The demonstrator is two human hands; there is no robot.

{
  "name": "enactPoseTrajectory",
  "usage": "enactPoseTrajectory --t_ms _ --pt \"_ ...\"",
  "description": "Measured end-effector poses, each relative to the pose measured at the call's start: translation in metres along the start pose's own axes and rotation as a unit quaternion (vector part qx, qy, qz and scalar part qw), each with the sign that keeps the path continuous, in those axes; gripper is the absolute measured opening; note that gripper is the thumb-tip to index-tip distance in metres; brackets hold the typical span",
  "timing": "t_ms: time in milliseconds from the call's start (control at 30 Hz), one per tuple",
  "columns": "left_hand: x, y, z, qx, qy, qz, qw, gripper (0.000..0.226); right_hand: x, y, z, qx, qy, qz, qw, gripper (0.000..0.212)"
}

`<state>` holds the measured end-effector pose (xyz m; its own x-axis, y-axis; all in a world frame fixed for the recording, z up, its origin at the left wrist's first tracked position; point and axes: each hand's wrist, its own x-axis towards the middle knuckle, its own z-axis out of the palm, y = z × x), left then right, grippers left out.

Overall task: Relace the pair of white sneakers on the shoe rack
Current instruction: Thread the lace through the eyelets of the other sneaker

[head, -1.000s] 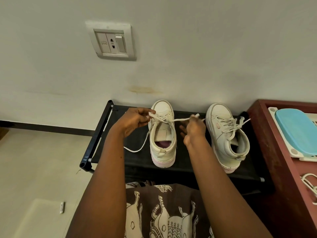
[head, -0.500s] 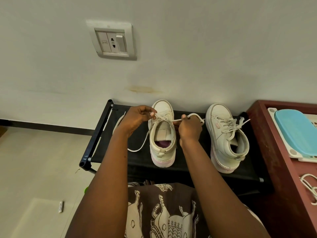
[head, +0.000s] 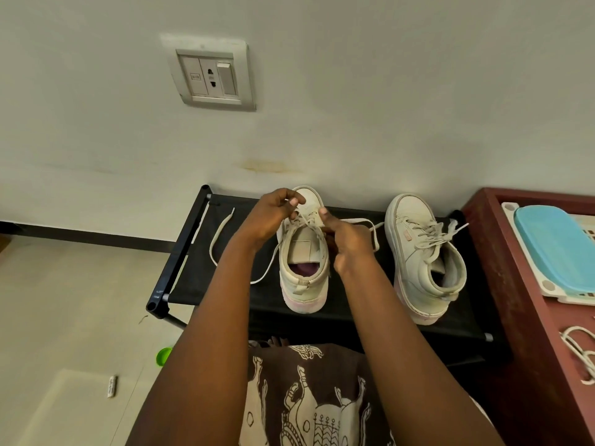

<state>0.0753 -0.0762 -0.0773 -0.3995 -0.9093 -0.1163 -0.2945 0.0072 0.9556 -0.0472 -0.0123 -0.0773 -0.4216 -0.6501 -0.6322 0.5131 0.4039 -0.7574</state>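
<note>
Two white sneakers stand on the black shoe rack [head: 190,239], toes toward the wall. Over the toe end of the left sneaker [head: 304,272], my left hand [head: 273,214] pinches its white lace [head: 222,233] near the eyelets. One loose end of that lace trails left across the rack. My right hand [head: 346,243] grips the other part of the lace at the sneaker's right side, and a loop runs off to the right of it. The right sneaker [head: 425,262] stands apart to the right with its lace threaded and the ends lying loose.
A dark red cabinet [head: 515,304] adjoins the rack on the right, holding a white tray with a blue lid [head: 557,246] and a white cord [head: 579,352]. A wall socket [head: 211,75] sits above. A green cap [head: 164,355] and a small white object [head: 111,385] lie on the floor.
Both hands have moved closer together over the left sneaker's front eyelets. The lace that was stretched taut to the right now hangs slack in a loop, and the left end lies farther out.
</note>
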Motion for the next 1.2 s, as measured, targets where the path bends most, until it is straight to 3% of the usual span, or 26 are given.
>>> enactPoseTrajectory --t_ms 67,167,267,467,600,767,967,1067,1200 --pt "0.000 0.002 0.003 -0.013 -0.024 0.006 1.000 0.025 0.001 0.002 0.004 0.006 0.004 0.003 1.000 0.035" --pt "0.002 0.000 0.006 0.014 -0.044 -0.005 0.999 0.026 0.003 0.003 0.006 -0.063 0.037 -0.048 0.996 0.009" --pt "0.004 -0.002 0.004 0.056 -0.034 -0.013 0.998 0.021 0.005 0.004 0.002 -0.117 0.085 -0.124 0.982 0.025" --pt "0.002 -0.008 -0.005 0.058 -0.010 -0.028 0.998 0.019 0.004 0.000 -0.004 0.050 0.103 -0.075 0.991 0.025" --pt "-0.002 -0.007 -0.019 0.084 -0.034 -0.094 0.991 0.011 -0.001 0.001 -0.005 0.076 0.071 -0.035 0.994 0.021" --pt "-0.012 -0.004 -0.028 0.117 -0.131 -0.203 0.963 0.012 -0.004 0.001 0.001 -0.004 0.026 -0.005 1.000 0.026" --pt "-0.015 0.007 -0.018 0.089 -0.132 -0.179 0.971 0.019 0.000 0.004 0.008 -0.180 0.102 -0.099 0.973 0.024" --pt "-0.012 -0.001 -0.018 0.073 -0.135 -0.164 0.974 0.026 -0.001 0.000 0.002 -0.149 0.117 -0.090 0.978 0.025" --pt "-0.012 -0.008 -0.025 0.043 -0.135 -0.161 0.977 0.028 0.001 -0.003 -0.005 -0.022 0.103 -0.049 0.993 0.022"
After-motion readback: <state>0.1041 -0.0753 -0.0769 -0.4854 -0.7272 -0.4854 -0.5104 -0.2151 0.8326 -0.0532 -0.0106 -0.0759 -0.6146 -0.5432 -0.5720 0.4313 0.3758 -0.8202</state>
